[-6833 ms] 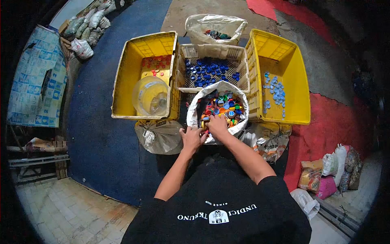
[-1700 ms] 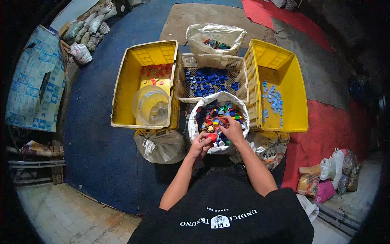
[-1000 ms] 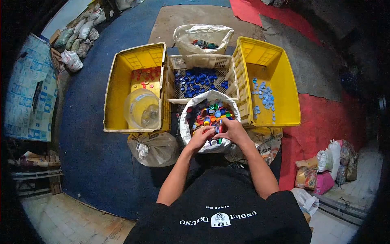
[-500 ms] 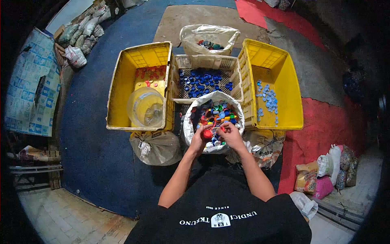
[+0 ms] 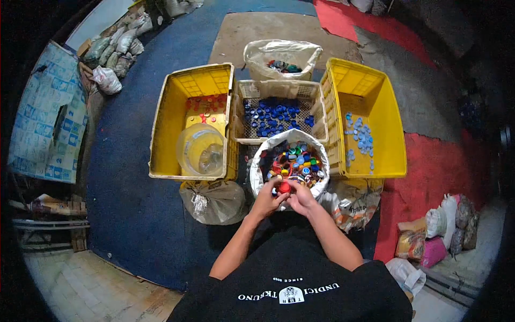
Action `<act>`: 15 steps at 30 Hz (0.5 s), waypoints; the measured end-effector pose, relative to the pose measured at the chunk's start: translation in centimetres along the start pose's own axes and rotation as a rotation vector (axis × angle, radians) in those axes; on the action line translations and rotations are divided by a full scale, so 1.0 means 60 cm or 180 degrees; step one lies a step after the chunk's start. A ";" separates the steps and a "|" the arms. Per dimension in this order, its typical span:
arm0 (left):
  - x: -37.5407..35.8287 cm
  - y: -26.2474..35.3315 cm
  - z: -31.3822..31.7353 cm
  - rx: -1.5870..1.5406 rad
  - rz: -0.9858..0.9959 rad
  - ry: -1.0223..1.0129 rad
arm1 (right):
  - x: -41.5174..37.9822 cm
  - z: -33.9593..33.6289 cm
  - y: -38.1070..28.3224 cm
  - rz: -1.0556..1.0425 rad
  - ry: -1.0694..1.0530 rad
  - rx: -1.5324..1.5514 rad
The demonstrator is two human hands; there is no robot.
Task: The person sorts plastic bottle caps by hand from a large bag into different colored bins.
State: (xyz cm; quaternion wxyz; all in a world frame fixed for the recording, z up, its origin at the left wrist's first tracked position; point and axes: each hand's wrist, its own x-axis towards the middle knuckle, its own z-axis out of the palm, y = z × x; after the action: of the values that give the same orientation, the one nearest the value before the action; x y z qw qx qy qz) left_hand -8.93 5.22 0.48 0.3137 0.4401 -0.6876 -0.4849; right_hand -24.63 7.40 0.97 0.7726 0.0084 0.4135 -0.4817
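Over the near edge of an open white sack [image 5: 257, 170], my left hand [image 5: 268, 199] and my right hand [image 5: 301, 198] meet with bent fingers. Between them is a red bottle cap [image 5: 284, 187], gripped from both sides. Mixed-colour bottle caps [image 5: 298, 159] fill the sack just beyond my fingertips. Behind it stands a white plastic crate [image 5: 244, 85] with blue caps [image 5: 272, 114] on its bottom. To the left, a yellow crate [image 5: 166, 124] contains red caps [image 5: 206, 103] and a clear round container [image 5: 185, 147]. Light blue caps [image 5: 360, 138] lie in the yellow crate [image 5: 396, 131] on the right.
A translucent sack [image 5: 251, 53] with caps inside stands behind the white crate. Filled sacks [image 5: 214, 203] sit beneath the yellow crates' near ends. More bags are piled far left [image 5: 107, 80] and at right [image 5: 433, 252]. Blue [image 5: 134, 214] and red [image 5: 424, 182] mats cover the floor.
My hands have drawn closer together around the red cap and moved slightly toward me relative to the sack. The whole view has shifted a little down and right.
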 end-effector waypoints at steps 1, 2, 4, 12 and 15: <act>0.001 0.009 -0.014 0.0224 -0.0074 -0.0104 | 0.017 0.004 0.013 -0.0008 0.0122 0.0036; 0.007 0.019 -0.028 0.0231 -0.0052 -0.0052 | 0.039 0.012 0.024 -0.0022 0.0236 0.0066; 0.021 0.029 -0.057 -0.0058 -0.0909 0.0481 | 0.071 0.090 0.009 -0.0107 -0.0048 0.0182; 0.300 -0.010 -0.370 -0.0435 -0.0298 0.1852 | 0.319 0.436 -0.148 0.0015 -0.0953 -0.0702; 0.295 -0.083 -0.394 -0.0504 -0.0462 0.2196 | 0.294 0.414 -0.137 -0.0420 -0.0200 -0.1518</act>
State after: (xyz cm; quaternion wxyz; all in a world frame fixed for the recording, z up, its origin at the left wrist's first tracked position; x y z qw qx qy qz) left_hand 5.48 -20.81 3.73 0.5252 0.5999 -0.4685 -0.3806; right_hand -11.73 -20.22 9.09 0.7321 -0.2162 0.4908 -0.4200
